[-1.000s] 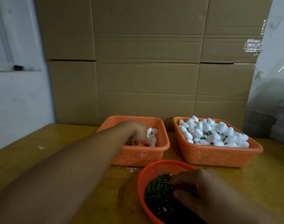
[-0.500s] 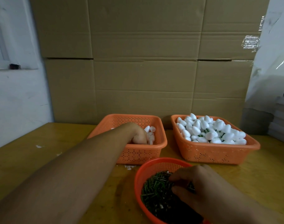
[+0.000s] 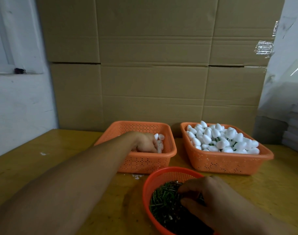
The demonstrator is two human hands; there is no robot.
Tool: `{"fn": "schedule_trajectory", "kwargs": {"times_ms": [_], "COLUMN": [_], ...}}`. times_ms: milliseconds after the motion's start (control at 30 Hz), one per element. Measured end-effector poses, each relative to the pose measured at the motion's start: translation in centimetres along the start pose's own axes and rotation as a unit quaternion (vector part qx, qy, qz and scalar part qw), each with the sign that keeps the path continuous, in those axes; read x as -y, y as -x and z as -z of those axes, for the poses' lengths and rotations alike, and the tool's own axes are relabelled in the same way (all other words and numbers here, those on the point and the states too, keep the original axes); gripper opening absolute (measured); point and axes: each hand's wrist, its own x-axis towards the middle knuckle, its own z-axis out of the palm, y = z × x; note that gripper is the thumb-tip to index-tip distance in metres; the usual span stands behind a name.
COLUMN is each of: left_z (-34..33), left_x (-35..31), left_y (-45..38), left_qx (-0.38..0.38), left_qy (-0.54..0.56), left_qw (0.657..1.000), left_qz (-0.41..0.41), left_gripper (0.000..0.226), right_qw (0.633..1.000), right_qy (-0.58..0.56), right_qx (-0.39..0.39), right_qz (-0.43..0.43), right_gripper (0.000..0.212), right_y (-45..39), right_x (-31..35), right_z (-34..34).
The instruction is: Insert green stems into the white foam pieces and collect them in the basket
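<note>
Landmark: round basket [image 3: 161, 177] of stems [image 3: 163, 199] stood nearest on the table [image 3: 43, 167].
Behind-left: left basket [image 3: 144, 163] held few foam pieces [image 3: 159, 141].
Behind-right: right basket [image 3: 229, 163], heaped stemmed foam pieces [image 3: 221, 138].
Farthest back: cardboard boxes [image 3: 153, 65].

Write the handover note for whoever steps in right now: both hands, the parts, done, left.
Left hand: inside the left basket, among loose foam pieces; grip hidden.
Right hand: fingers curled into the green stems in the round basket; pinch unclear.
Done: right basket heaped with stemmed foam pieces.
Left: stem the remaining loose pieces and add them there.
</note>
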Motion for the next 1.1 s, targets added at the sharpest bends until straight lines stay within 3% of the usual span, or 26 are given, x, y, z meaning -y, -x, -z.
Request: {"fn": "schedule_trajectory", "kwargs": {"times_ms": [167,333,500,833,1000,1100], "left_z": [1.0,0.0,-2.7,-8.4,-9.8,-10.4], "left_x": [-0.2,-0.2,-0.1,-1.7,-2.2,-2.2], "left_y": [2.3,5.8,9.6,14.2,14.5,14.7], "left_qx": [-0.091,-0.200,-0.255,-0.271,-0.225,-0.183], "left_qy": [0.127,0.100,0.160,0.239,0.286,0.302], "left_qw": [0.982,0.955,0.919,0.875,0.871,0.871], "left_qz": [-0.104,-0.193,-0.254,-0.322,-0.331,-0.342], "left_gripper": [0.016,0.023,0.024,0.029,0.022,0.035], "right_qw": [1.000,1.000,0.999,0.996,0.988,0.982], "right_qy": [0.010,0.014,0.018,0.028,0.073,0.106], "right_qx": [0.006,0.011,0.025,0.084,0.125,0.141], "right_qz": [0.001,0.006,0.006,-0.007,-0.055,-0.059], "right_gripper": [0.033,0.031,0.028,0.030,0.047,0.043], "right_y": [0.1,0.1,0.2,0.1,0.2,0.0], "right_x": [0.2,0.6,0.8,1.1,1.3,1.6], "right_z": [0.1,0.0,0.0,-0.1,0.1,0.1]}}
